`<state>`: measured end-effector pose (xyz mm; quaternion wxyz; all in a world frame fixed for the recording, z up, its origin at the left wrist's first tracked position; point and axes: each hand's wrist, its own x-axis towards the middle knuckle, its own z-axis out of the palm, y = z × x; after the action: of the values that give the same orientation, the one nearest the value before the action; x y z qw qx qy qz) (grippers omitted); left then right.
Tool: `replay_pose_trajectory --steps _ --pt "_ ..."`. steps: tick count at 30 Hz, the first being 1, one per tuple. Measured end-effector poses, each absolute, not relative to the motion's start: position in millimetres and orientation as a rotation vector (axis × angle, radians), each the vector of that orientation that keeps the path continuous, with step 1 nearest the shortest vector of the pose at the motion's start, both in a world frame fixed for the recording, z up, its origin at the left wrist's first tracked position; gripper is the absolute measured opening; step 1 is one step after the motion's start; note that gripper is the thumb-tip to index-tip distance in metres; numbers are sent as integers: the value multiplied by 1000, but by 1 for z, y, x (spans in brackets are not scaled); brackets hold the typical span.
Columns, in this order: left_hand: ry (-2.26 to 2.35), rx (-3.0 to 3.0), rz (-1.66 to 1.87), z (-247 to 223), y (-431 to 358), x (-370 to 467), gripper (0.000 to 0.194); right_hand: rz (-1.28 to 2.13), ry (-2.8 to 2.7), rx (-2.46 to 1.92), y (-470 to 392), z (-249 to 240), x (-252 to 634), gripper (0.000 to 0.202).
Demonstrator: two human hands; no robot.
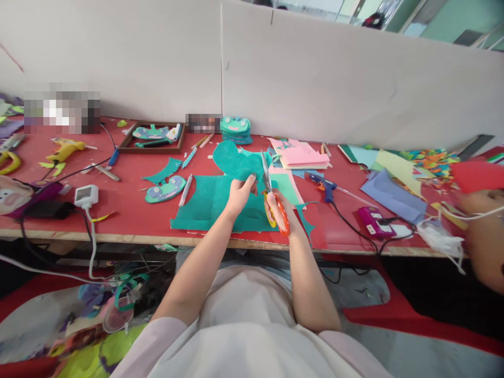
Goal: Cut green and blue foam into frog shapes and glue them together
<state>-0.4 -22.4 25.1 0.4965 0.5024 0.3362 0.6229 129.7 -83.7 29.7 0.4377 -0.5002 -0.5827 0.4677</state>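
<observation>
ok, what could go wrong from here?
1. Nicked finger: the scissors in the right hand have their blades close to the fingers of the left hand.
2. Miscut: the left hand holds the rounded teal piece up off the table, so it could flex and send the cut astray.
3. Snag: the blue glue gun's cord trails to the table's front edge; an elbow might catch it.

A craft workshop, viewed from my place at a long red worktable [129,170] against a pale partition [338,73]. I recognise it by my scissors [268,181], the yellow glue gun [66,151], the blue glue gun [326,189], and the stacked green faces [235,131].
</observation>
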Motion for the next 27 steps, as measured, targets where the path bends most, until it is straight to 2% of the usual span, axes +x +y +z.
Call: replay_pose_trajectory --steps 9,27 --pt "785 1115 1528 27 -22 0 46 1199 -1454 -1226 -90 41 121 48" --pt "824 1225 1560 21 -18 1 49 1167 -1495 -1266 -89 34 123 52"
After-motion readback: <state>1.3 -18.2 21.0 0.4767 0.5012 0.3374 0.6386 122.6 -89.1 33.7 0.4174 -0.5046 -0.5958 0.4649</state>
